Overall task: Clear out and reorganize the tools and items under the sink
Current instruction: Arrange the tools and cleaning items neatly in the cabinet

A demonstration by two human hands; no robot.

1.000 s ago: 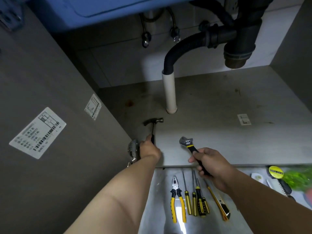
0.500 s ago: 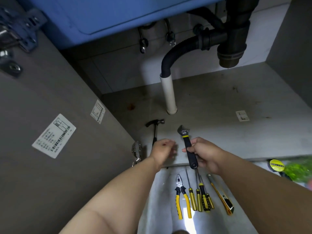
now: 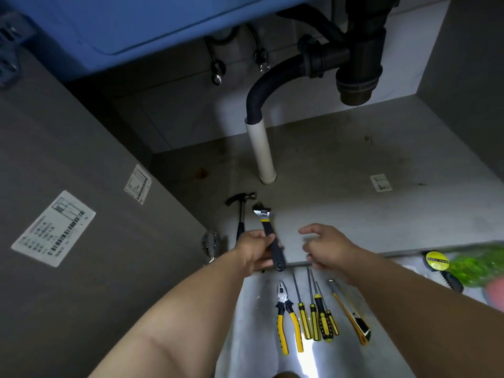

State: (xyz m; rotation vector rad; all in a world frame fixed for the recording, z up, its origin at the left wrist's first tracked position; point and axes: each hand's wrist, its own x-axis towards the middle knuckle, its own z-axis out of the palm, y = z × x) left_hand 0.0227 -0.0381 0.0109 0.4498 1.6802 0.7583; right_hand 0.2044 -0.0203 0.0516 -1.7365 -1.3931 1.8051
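Half a second on, the adjustable wrench [image 3: 266, 227] had changed hands — my left hand [image 3: 252, 249] now gripped its black handle near the middle, while my right hand [image 3: 326, 246] hung just beside it, fingers spread and holding nothing. Its steel head pointed away from me over the cabinet floor [image 3: 354, 208], close to the hammer [image 3: 241, 211] lying just beyond my left knuckles. I judged it stiff and head-heavy — best held on the rubbery handle, not the slick jaw.
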